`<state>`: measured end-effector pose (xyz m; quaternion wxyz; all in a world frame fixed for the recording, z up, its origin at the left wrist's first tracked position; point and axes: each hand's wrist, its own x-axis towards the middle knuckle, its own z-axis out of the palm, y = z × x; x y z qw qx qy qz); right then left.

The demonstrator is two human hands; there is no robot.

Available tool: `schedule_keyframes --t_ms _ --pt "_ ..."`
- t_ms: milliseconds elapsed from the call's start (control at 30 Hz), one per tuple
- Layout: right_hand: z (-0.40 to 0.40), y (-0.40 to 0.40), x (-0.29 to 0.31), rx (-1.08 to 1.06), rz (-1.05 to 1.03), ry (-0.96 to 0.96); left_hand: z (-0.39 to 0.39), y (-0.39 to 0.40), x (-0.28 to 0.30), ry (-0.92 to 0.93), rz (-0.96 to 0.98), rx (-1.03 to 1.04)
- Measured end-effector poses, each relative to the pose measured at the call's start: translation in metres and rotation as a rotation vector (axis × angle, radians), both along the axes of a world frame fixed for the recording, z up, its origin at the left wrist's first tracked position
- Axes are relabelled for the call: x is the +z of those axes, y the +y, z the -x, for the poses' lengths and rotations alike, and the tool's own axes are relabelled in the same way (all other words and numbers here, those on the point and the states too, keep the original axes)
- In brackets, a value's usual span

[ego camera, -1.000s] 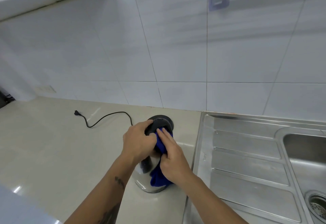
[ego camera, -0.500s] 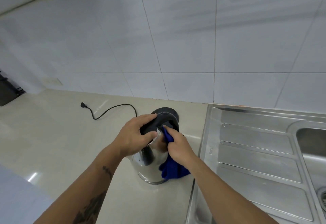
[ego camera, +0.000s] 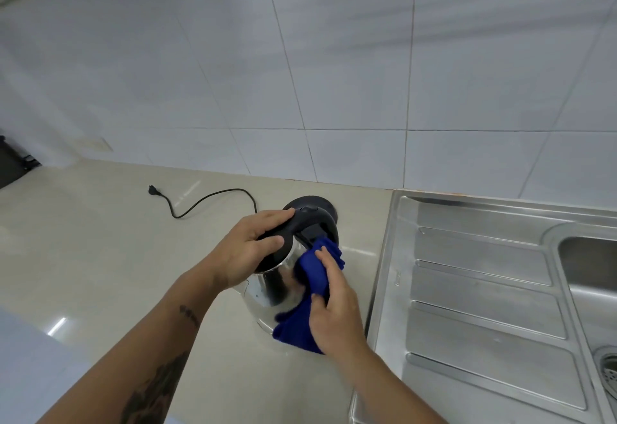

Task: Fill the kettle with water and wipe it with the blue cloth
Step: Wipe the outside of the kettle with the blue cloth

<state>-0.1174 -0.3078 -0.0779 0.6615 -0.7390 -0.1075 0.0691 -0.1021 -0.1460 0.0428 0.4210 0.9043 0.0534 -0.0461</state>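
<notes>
A shiny steel kettle (ego camera: 267,293) with a black lid and handle stands on the beige counter, just left of the sink's edge. My left hand (ego camera: 247,250) grips the black handle and lid at the top. Pressed against the kettle's right side is the blue cloth (ego camera: 309,306), held there by my right hand (ego camera: 334,306). The cloth hangs down to the counter and hides the kettle's lower right side.
The black kettle base (ego camera: 315,205) sits behind the kettle, its cord (ego camera: 200,201) and plug lying loose to the left. A steel drainboard (ego camera: 484,290) and sink basin (ego camera: 591,273) lie to the right. White tiled wall behind.
My right hand has slid the blue cloth from near the kettle's top down its right side. The left hand keeps its grip on the handle. The camera has tipped further down.
</notes>
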Motion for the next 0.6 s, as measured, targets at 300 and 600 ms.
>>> schedule_keyframes --t_ms 300,600 --pt "-0.029 0.0 0.029 0.137 0.071 0.09 0.009 0.015 -0.001 0.01 -0.129 0.02" --pt "0.019 0.006 0.004 0.118 0.264 -0.367 -0.001 -0.023 -0.01 0.006 -0.051 0.459"
